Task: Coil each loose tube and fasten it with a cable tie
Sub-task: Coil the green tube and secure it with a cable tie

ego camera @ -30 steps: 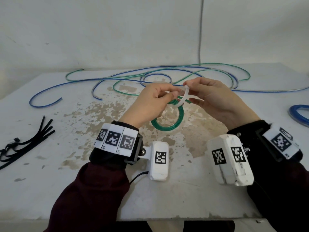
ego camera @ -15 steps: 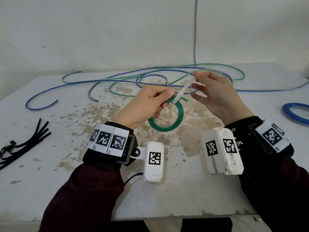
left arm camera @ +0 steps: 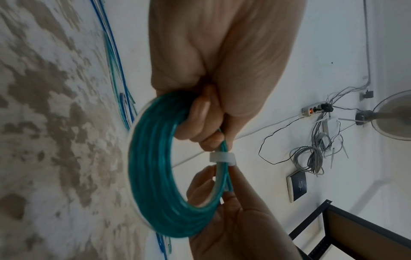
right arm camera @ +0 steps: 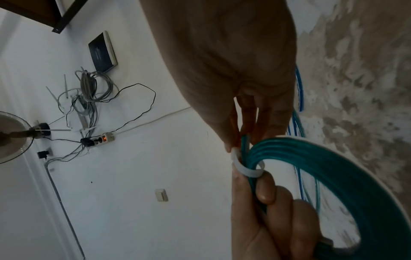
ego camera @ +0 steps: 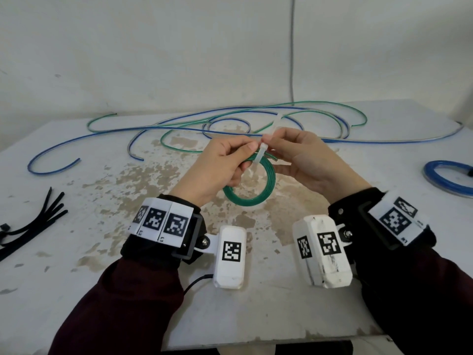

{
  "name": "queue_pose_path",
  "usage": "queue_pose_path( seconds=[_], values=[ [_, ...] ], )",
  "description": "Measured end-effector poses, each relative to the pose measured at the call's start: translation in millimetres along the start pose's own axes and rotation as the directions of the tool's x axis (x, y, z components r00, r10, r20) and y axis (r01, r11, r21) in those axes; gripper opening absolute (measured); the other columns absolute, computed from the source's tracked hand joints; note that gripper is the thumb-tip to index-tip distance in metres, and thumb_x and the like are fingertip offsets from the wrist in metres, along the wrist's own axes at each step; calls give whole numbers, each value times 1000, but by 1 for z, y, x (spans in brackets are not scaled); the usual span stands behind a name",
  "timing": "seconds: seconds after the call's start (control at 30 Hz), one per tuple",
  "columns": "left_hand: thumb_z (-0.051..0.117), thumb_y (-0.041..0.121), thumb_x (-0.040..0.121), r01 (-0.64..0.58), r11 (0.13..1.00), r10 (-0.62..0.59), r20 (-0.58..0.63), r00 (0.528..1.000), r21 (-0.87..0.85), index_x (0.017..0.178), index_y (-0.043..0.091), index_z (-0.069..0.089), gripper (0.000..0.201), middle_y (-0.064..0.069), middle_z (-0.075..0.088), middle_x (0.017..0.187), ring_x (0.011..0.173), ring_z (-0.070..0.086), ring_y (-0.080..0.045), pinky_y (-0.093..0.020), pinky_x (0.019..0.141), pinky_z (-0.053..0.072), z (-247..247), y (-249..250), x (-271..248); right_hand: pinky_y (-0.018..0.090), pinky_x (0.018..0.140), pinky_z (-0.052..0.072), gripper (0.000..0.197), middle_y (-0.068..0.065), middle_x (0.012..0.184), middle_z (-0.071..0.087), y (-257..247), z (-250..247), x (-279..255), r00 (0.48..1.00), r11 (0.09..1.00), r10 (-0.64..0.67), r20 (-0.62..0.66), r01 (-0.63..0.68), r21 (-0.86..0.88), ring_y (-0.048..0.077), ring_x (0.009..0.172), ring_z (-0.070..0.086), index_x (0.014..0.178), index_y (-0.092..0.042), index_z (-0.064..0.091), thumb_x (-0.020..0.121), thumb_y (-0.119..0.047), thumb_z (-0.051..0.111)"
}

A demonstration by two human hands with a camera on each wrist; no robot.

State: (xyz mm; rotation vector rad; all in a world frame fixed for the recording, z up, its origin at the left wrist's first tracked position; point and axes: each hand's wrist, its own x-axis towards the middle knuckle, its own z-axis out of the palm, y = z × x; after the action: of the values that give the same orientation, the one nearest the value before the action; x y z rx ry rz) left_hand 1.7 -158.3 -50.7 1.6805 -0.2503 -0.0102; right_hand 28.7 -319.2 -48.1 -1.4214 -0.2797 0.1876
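Note:
A green tube wound into a small coil (ego camera: 249,198) (left arm camera: 155,176) (right arm camera: 333,167) hangs above the table between both hands. My left hand (ego camera: 225,165) (left arm camera: 213,126) pinches the coil's top. A white cable tie (ego camera: 262,155) (left arm camera: 222,158) (right arm camera: 246,170) wraps the coil just beside that pinch, and its tail points up and away. My right hand (ego camera: 294,152) (right arm camera: 242,139) pinches the tie at the coil's top. Loose blue and green tubes (ego camera: 230,124) sprawl across the far half of the table.
A bundle of black cable ties (ego camera: 30,224) lies at the table's left edge. A blue coiled tube (ego camera: 448,178) rests at the right edge. The white table (ego camera: 256,316) has worn brown patches; a wall stands right behind it.
The right hand, which had drawn the tie's tail up and to the right, has come back to the coil's top. The tie's loop now sits snug round the coil.

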Motion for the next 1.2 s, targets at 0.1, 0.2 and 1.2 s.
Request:
queue_pose_path(
  seconds=[0.1,0.2,1.2],
  values=[
    [47,17,100,-8,1000,8,20,1000,11,90,18,67,22,2,41,55,37,22,-5,-24,43,15,1,4,-2,24,56,53,25,-1,70,55,1,2,1,994,997,-73,-83,70,-40,3,60,58,68,-14,53,91,-13,62],
    [46,17,100,-35,998,33,50,998,52,85,15,63,23,4,41,54,37,23,-5,-25,43,16,2,7,-4,21,51,51,27,0,72,50,2,1,2,988,996,-87,-126,83,-35,0,57,57,68,-15,50,92,-13,61],
    [50,2,94,3,985,8,63,998,-172,109,4,63,19,-5,66,68,37,32,-5,-18,42,38,-4,7,-5,25,62,54,49,3,76,70,-11,-14,-9,979,998,22,201,-10,-64,14,67,67,125,-10,54,78,-12,67]
  ],
)
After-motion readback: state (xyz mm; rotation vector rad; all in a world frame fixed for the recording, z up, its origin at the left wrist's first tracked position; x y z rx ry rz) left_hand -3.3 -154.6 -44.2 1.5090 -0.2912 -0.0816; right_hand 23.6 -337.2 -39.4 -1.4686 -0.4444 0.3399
